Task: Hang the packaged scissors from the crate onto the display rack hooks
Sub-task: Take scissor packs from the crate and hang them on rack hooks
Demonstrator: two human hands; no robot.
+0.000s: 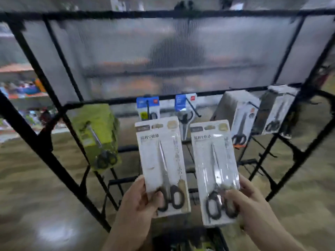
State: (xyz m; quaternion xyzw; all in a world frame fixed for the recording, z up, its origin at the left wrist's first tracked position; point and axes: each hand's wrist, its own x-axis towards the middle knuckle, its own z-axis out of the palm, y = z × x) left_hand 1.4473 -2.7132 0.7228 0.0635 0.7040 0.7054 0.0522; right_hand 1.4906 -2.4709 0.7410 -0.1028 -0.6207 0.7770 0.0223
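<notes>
1. Head view: the left hand (137,198) holds the left scissors pack (161,160) by its bottom end, with the thumb on the front and the fingers wrapped round the edge.
2. The right hand (248,201) holds the right scissors pack (213,167) the same way, with the thumb over the black handles.
3. Both packs stand upright, side by side, in front of the black display rack (108,14), and neither is on a hook.
4. Green packs (94,131) hang at the rack's left, blue-topped packs (147,105) in its middle and grey packs (241,113) at its right.
</notes>
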